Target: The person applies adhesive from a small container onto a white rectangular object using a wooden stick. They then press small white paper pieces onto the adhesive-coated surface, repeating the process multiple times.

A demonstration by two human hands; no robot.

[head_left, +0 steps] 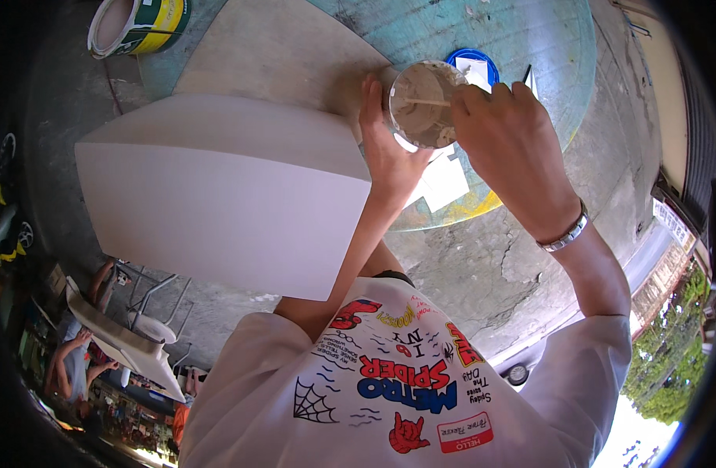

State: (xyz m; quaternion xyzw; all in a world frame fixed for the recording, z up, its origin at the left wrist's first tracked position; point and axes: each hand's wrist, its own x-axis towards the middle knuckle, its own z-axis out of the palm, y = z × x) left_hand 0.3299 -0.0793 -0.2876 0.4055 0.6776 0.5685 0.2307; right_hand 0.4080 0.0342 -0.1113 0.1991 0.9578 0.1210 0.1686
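My left hand [395, 160] is wrapped round the side of a round clear container [395, 117] with greyish-white paste smeared on its inner wall. Between the fingers of my right hand [514, 148], closed at the container's right rim, is a thin pale stick [428, 101]. The stick reaches across the container's mouth into it. How deep its tip goes I cannot make out. Left of my left forearm stands a large white block [225, 207] with smooth faces, its near corner close to the arm.
Beneath lies a round worn blue table [549, 35] with a grey-brown board [272, 54] on it. White papers [443, 187] and a blue lid [494, 70] are near the container. A green and yellow bucket [151, 27] stands far left. People [73, 359] sit at the lower left.
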